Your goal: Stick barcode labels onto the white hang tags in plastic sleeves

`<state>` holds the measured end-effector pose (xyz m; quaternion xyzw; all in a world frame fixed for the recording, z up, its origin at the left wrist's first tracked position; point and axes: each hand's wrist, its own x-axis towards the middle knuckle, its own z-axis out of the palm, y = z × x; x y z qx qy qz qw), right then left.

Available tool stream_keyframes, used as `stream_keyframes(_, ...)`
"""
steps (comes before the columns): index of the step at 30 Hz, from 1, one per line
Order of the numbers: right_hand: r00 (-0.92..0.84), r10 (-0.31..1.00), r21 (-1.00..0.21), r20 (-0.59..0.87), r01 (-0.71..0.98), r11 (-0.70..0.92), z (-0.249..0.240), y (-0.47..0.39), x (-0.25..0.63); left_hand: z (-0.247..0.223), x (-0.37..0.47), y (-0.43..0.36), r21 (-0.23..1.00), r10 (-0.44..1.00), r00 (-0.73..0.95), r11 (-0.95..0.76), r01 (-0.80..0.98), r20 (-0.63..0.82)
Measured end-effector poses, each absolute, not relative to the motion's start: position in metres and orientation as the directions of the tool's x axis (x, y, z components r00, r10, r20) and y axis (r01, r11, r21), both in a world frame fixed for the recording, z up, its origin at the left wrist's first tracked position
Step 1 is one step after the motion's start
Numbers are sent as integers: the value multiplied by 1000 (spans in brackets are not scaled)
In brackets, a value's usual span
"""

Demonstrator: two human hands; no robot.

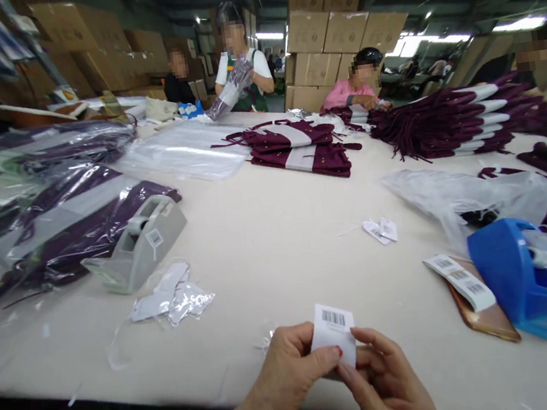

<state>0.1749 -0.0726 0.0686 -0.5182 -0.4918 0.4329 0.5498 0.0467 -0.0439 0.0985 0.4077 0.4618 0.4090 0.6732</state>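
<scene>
A small white tag [333, 325] with a barcode is held upright above the table's front edge. My left hand [295, 367] pinches its left side between thumb and fingers. At the tag's lower right, my right hand [384, 378] is closed on it, thumb in front and fingers curled behind. Loose white tags [380, 230] lie on the table beyond my hands. More tags, some in clear wrapping [174, 295], are at the left. A strip of barcode stickers [461, 281] rests on a phone-like flat object [490, 321] at the right.
A grey tape dispenser [145, 245] stands left, beside bagged dark garments [78, 217]. A blue dispenser [515, 281] is right. Folded maroon garments [297, 151] and clear bags [190, 152] lie farther back. Across the table [277, 231], people handle garments before stacked cartons [306, 32].
</scene>
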Motion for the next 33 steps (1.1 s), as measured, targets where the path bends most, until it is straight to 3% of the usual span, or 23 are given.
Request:
stream_keyframes(3,76,945,-897,317,347,273,72,-75,185,99,55,-54,813,897,275,432,-390,-345)
stream_keyframes(5,6,874,-747,486,522,412,78,-71,196,96,56,-60,804,886,296,452,-386,-357)
stream_keyframes(7,-122,822,-632,556,581,513,83,-66,205,94,54,-65,823,879,328,452,-345,-346)
stream_keyframes(9,-251,819,-633,516,533,562,87,-63,209,93,53,-67,850,881,349,430,-304,-320)
stream_keyframes(11,-302,853,-734,425,436,521,86,-63,208,95,53,-67,876,887,357,400,-271,-294)
stream_keyframes(16,-164,973,-958,164,209,197,78,-75,192,100,51,-66,923,897,343,349,-164,-279)
stream_keyframes(23,-49,993,-987,112,114,117,77,-78,182,101,51,-66,951,907,295,308,19,-299)
stream_keyframes(33,26,999,-998,36,51,35,73,-82,180,94,55,-67,942,890,308,320,105,-336)
